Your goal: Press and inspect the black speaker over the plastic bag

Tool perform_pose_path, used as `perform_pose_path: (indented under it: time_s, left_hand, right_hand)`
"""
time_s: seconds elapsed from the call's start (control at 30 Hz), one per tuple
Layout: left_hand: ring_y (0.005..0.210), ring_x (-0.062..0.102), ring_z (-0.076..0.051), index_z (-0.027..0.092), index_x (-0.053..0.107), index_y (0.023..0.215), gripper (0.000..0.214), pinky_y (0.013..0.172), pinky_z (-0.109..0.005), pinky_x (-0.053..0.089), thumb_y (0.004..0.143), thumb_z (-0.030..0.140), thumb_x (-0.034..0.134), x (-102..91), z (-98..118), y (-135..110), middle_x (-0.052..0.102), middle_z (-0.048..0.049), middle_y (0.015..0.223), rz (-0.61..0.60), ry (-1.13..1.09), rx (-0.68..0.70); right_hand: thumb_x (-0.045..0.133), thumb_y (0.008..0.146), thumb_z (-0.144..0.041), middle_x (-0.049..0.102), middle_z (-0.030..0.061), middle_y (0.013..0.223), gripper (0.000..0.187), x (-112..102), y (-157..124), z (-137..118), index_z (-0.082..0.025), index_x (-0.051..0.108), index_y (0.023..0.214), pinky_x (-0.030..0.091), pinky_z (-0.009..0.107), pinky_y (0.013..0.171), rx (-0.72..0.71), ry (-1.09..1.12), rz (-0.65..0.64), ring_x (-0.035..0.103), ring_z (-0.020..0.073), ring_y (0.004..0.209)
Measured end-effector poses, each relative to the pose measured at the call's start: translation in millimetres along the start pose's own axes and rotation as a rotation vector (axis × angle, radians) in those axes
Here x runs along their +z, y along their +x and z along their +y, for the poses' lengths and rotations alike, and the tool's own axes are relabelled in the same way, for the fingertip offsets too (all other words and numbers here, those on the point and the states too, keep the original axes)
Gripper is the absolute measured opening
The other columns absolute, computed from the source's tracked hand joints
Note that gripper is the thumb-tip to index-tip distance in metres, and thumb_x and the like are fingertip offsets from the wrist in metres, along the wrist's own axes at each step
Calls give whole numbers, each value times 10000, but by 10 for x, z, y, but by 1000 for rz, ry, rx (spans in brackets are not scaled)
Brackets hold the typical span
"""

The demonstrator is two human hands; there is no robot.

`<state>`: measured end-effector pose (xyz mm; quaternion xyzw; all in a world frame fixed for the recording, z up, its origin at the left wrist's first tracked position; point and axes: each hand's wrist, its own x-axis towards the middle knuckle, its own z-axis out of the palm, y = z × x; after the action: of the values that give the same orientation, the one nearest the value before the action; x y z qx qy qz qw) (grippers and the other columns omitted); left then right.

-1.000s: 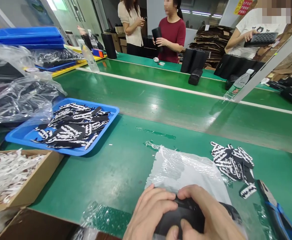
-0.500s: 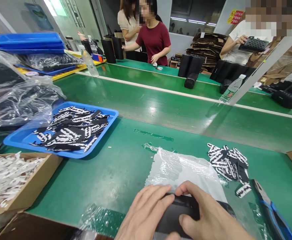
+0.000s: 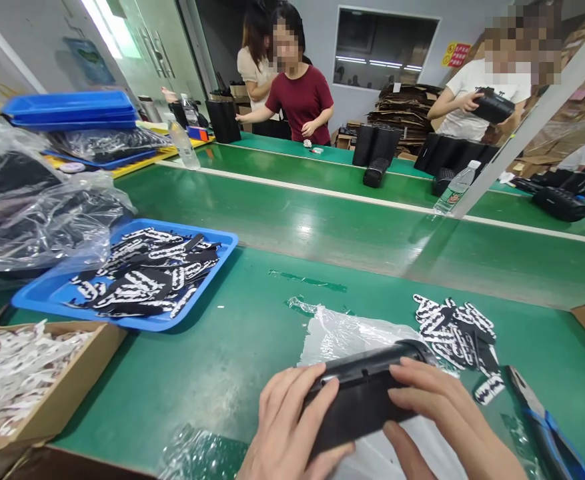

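Note:
Both my hands grip a long black plastic casing (image 3: 359,393) at the near edge of the green table. My left hand (image 3: 287,430) wraps its left end. My right hand (image 3: 442,417) lies over its right end, fingers curled on the top face. The casing is lifted and tilted up above a clear plastic bag (image 3: 345,333) that lies flat on the table. Just right of the bag sits a small pile of black-and-white patterned strips (image 3: 455,330).
A blue tray (image 3: 52,293) of the same strips stands at left, by a cardboard box (image 3: 67,393) of white pieces and crumpled plastic bags (image 3: 37,213). A blue-handled tool (image 3: 542,427) lies at right. Three people work across the green belt (image 3: 322,220) with black casings.
My hands have raised the black casing off the plastic bag and turned it, so its long top face shows. The view has tilted up slightly.

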<state>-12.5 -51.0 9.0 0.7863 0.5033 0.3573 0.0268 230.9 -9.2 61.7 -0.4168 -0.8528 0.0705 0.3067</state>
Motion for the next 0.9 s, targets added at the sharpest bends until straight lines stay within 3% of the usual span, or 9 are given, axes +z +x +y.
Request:
perform_pose_path:
  time_s: [0.13, 0.3, 0.43, 0.67, 0.9]
  left_hand:
    - [1371, 446, -308, 162, 508, 1452, 417, 1175, -471, 324, 1071, 325, 554, 35, -31, 49, 496, -159, 1475, -27, -28, -56]
    - [1378, 424, -293, 171, 497, 1453, 422, 1187, -452, 305, 1069, 334, 562, 37, -60, 67, 471, -142, 1482, -38, -58, -54]
    - [1370, 429, -297, 152, 500, 1439, 396, 1162, -463, 333, 1081, 319, 534, 46, -72, 87, 474, -157, 1472, -13, -53, -42]
    - [1354, 441, -302, 110, 525, 1410, 363, 1155, -480, 319, 1100, 294, 481, 91, -69, 59, 455, -169, 1472, 20, -61, -7]
    - [1376, 436, -312, 121, 552, 1377, 342, 1164, -481, 317, 1111, 303, 441, 120, -16, 0, 460, -166, 1478, 42, 28, 12]
  right_hand:
    - [574, 1022, -237, 641, 34, 1422, 242, 261, -17, 15, -295, 558, 1257, 435, 439, 1191, 126, 52, 8, 485, 233, 1465]
    - [584, 987, -205, 714, 43, 1309, 248, 377, 119, 61, -275, 543, 1221, 486, 511, 1132, 3, 59, -53, 602, 259, 1352]
    - [610, 911, -170, 745, 50, 1213, 292, 335, 309, 113, -252, 546, 1184, 540, 444, 1028, -94, 88, -74, 672, 243, 1229]
    - [592, 696, -82, 656, 5, 1092, 384, 469, 345, 120, -254, 523, 1032, 434, 412, 930, 32, 203, -88, 626, 223, 1053]
    - [541, 757, -133, 616, 24, 1173, 316, 465, 190, 29, -259, 519, 1046, 406, 401, 972, 91, 183, -78, 578, 230, 1145]
